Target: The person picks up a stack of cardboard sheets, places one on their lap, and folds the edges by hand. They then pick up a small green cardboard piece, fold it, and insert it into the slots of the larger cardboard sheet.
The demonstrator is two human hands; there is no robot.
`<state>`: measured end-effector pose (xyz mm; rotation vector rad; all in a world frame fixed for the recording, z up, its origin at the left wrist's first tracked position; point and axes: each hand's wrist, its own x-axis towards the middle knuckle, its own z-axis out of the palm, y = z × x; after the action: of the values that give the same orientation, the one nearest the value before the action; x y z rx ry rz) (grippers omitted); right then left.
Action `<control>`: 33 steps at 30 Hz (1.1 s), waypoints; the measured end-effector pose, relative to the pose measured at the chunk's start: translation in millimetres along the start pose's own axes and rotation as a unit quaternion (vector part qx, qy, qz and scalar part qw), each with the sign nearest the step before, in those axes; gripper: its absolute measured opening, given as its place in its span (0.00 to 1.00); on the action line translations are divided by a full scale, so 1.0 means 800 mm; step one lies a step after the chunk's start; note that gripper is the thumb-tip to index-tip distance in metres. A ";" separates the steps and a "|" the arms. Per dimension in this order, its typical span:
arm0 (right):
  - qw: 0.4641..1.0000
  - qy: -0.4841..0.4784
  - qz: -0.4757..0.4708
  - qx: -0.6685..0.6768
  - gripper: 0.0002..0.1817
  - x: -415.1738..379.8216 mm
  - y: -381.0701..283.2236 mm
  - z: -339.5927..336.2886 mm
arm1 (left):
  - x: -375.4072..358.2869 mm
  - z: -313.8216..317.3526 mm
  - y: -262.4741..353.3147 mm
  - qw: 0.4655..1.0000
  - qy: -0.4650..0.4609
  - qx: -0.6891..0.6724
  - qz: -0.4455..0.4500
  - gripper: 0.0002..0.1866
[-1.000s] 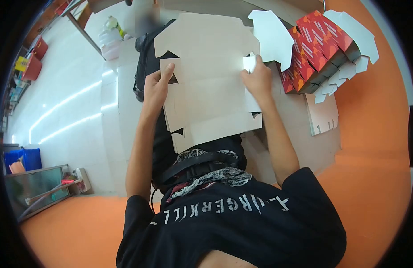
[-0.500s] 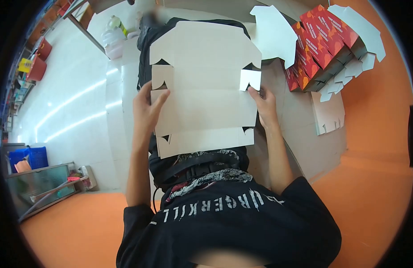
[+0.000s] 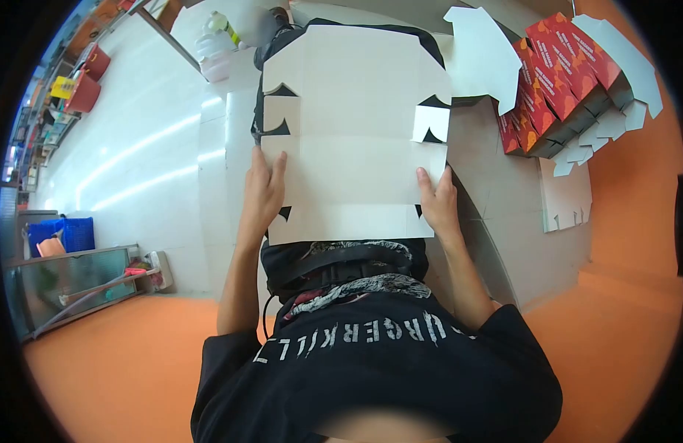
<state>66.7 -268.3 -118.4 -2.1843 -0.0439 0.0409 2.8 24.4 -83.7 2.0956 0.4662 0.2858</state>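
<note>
Orange surface [image 3: 112, 362] flanks the black T-shirt [image 3: 371, 369] with white lettering, and just beyond it lies the pale, flat die-cut cardboard sheet [image 3: 356, 148], over the dark-clad lap. Long axis running away from the body, straight edge by the waist, tapered end pointing outward! Left hand [image 3: 264, 193] has the left edge, thumb on top, forefinger alongside; right hand [image 3: 439, 203] pinches the right edge, thumb on top. Their other fingers? Mostly hidden, can't tell. Off to the right, red-and-orange patterned cardboard boxes [image 3: 567, 74] with white flaps; far left, a blue plastic basket [image 3: 77, 235] and, farther out, a clear plastic bottle [image 3: 212, 55].
</note>
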 end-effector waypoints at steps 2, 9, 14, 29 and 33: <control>1.000 0.007 -0.007 0.010 0.26 -0.002 0.002 0.001 | -0.001 -0.003 0.010 1.000 -0.011 0.006 -0.013 0.19; 0.995 0.014 -0.051 0.087 0.23 0.003 0.012 -0.001 | -0.009 -0.007 0.013 0.998 -0.019 0.040 0.032 0.20; 0.997 -0.049 0.020 0.050 0.22 0.001 -0.001 -0.022 | -0.039 -0.033 0.033 0.993 -0.029 0.114 0.014 0.25; 0.985 0.028 0.014 0.167 0.19 -0.021 0.027 0.014 | -0.103 -0.034 -0.022 0.935 -0.182 -0.260 -0.156 0.15; 0.977 0.003 0.033 0.208 0.17 -0.010 0.010 -0.001 | -0.104 -0.039 -0.038 0.915 -0.207 -0.295 -0.181 0.15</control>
<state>59.1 -274.2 -124.3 -1.7652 0.0378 0.0743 -90.5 26.7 -94.1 1.3892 0.4330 -0.2179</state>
